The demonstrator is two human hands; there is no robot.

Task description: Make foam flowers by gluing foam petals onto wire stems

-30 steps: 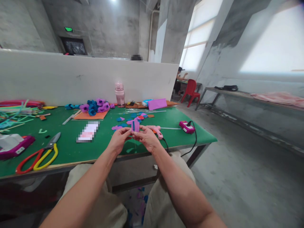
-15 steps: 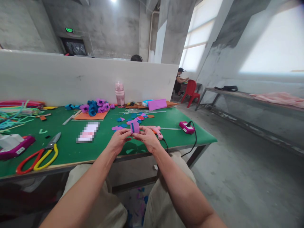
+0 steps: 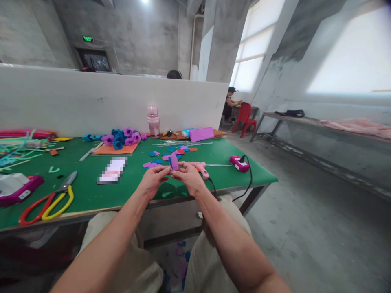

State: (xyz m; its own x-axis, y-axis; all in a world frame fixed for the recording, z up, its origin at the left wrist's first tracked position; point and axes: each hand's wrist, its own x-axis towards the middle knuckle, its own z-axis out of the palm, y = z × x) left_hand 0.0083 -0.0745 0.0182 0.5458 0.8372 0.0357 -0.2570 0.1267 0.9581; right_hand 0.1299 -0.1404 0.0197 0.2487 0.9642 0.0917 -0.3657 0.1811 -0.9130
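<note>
Paper (image 3: 174,161), purple with blue, was pinched between the fingertips of the left hand (image 3: 154,179) and right hand (image 3: 190,178), above the near side of a green-topped table (image 3: 91,195). Cut petals (image 3: 149,165) lay scattered just beyond; a pink glue gun (image 3: 201,167) lay near the right hand. Scissors (image 3: 64,187) with red and yellow handles rested at the near left, and paper flowers (image 3: 119,140) lay by an orange sheet (image 3: 114,150) farther back. A pink bottle (image 3: 153,124) stood upright before a white partition (image 3: 91,97). Behind rose a grey concrete wall (image 3: 146,40); at the far right, a red chair (image 3: 245,116) stood on the floor (image 3: 305,215), near a long bench (image 3: 311,118) bearing pink cloth (image 3: 360,127).
</note>
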